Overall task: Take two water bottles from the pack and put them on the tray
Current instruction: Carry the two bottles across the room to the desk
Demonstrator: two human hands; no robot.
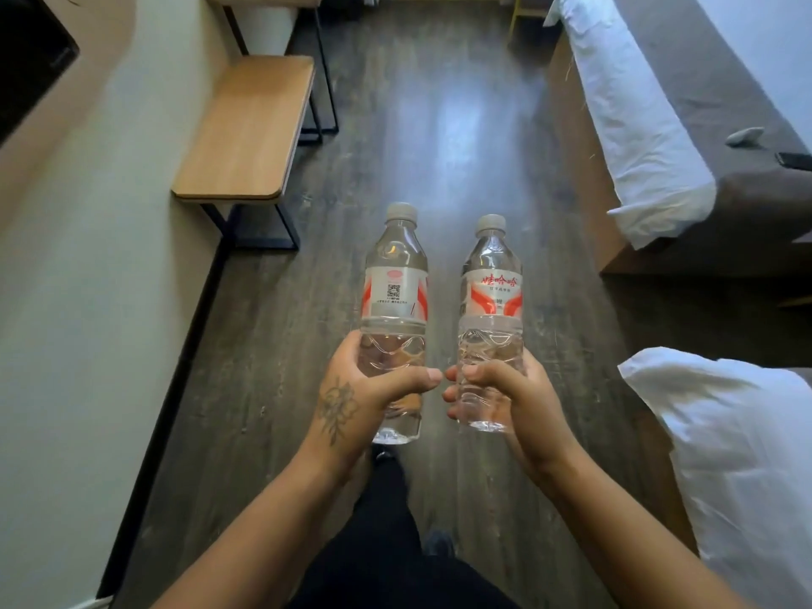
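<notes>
I hold two clear water bottles upright in front of me over a dark wood floor. My left hand [360, 389], with a flower tattoo on its back, grips the lower half of the left water bottle [395, 279], whose grey cap points away and whose white and red label shows a QR code. My right hand [501, 391] grips the lower half of the right water bottle [492, 292], same grey cap, red characters on its label. The thumbs nearly touch between the bottles. No pack and no tray are in view.
A wooden bench [246, 129] on a black metal frame stands along the left wall. On the right is a bed [685, 138] with white sheets and a dark phone [793, 160] on it; a second bed's white bedding [738, 454] lies nearer. The floor aisle [461, 125] runs ahead between them.
</notes>
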